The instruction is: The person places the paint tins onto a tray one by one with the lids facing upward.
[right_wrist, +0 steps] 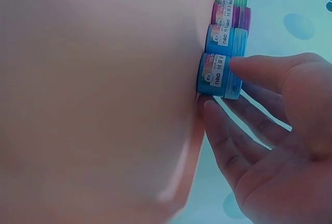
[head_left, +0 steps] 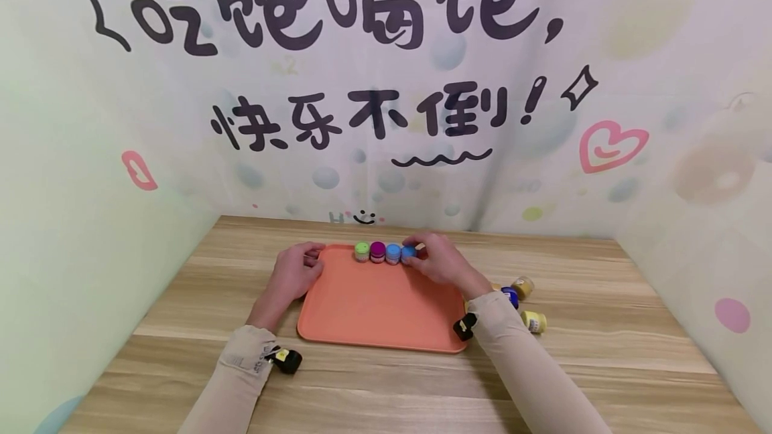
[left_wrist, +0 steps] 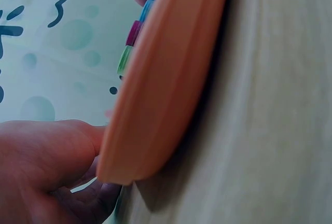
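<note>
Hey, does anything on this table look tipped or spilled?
The yellow jar, right of the orange tray, appears to lie on its side, whereas the row of jars on the tray stands upright. No spill shows.

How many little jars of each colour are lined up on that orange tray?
Green jar: 1
Purple jar: 1
Blue jars: 2
Total: 4

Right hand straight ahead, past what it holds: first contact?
Right hand would likely meet the light-blue round plastic jar, next to the darker-blue round plastic jar it holds; exact gap unclear.
</note>
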A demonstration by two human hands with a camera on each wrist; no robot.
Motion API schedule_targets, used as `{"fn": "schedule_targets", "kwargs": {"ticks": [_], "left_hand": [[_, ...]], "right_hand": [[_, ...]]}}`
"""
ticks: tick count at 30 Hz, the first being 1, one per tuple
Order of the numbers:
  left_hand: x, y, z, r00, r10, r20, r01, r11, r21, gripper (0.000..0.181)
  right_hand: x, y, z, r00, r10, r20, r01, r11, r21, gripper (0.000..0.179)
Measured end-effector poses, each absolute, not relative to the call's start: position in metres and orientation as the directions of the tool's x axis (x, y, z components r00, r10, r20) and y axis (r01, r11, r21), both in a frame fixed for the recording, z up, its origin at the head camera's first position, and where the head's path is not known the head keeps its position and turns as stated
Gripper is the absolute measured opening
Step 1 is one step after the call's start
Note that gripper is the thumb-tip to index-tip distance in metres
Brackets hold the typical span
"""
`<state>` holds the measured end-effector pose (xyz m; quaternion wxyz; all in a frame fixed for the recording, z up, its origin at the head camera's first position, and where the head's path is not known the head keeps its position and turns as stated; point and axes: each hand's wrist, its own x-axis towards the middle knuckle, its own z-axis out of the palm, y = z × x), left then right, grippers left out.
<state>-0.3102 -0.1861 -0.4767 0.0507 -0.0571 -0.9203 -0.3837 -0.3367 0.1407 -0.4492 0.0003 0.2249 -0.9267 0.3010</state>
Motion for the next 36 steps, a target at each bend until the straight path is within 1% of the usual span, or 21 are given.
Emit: {"fn": "schedule_targets", "kwargs": {"ticks": [16,23,26,30,36], "left_hand": [[-0.31,-0.185,-0.475,-0.987,0.067,0.148,0.152,0.699,0.699,0.038],[-0.311,-0.185,-0.476,-0.99,0.067,0.124,0.135,0.702,0.699,0.039],[-0.312,-0.185,-0.476,-0.991,0.061,0.115,0.125,0.7,0.703,0.039],[-0.313,-0.185,-0.477,-0.992,0.053,0.11,0.116,0.699,0.705,0.04],[-0.313,-0.186,-0.479,-0.991,0.059,0.116,0.124,0.7,0.703,0.039]], "right_hand": [[-0.334,0.142,-0.447,-0.889,-0.438,0.132,-0.435,0.719,-0.542,0.034],[-0.333,0.143,-0.446,-0.887,-0.446,0.117,-0.433,0.717,-0.546,0.047],[-0.332,0.144,-0.446,-0.891,-0.441,0.109,-0.422,0.713,-0.56,0.05],[-0.329,0.147,-0.443,-0.896,-0.432,0.104,-0.404,0.695,-0.595,0.048],[-0.325,0.155,-0.44,-0.883,-0.443,0.153,-0.44,0.67,-0.598,0.044]]}}
